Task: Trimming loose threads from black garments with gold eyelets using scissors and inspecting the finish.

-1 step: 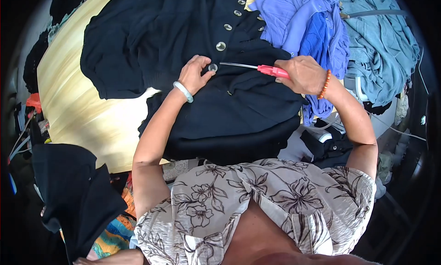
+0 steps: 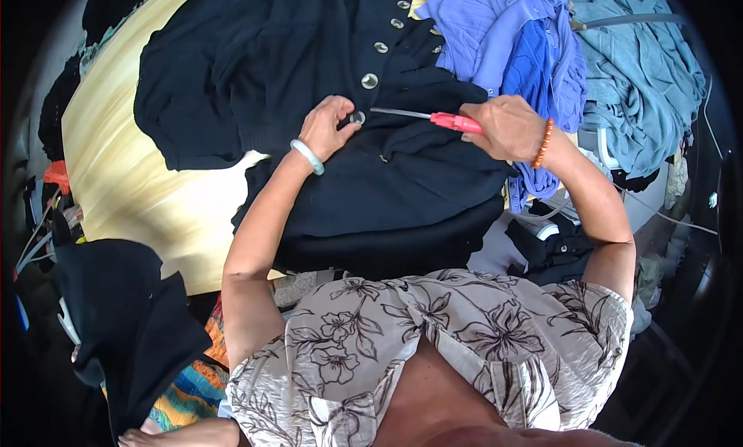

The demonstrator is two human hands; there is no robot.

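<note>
Across the pale wooden surface (image 2: 116, 114), loosely spread, a black garment (image 2: 255, 29) with a row of shiny buttons (image 2: 369, 81) slanting down from the top. At the near end of that row, a round button (image 2: 359, 117), seemingly pinched narrowly at its rim between thumb and fingers of the left hand (image 2: 323, 130). In the closed fingers of the right hand (image 2: 508, 130), a pink-handled tool (image 2: 457, 122), with slim metal shaft aimed left and tip just beside the button, apparently not touching. For good work here, steady the button by its rim, smooth the cloth around it, bring the tip in low and slowly, and spare both thumb and fabric from the point. Slanting inward from bent, outspread elbows: left forearm (image 2: 271, 215) and right forearm (image 2: 584, 180), with back of right hand uppermost.
</note>
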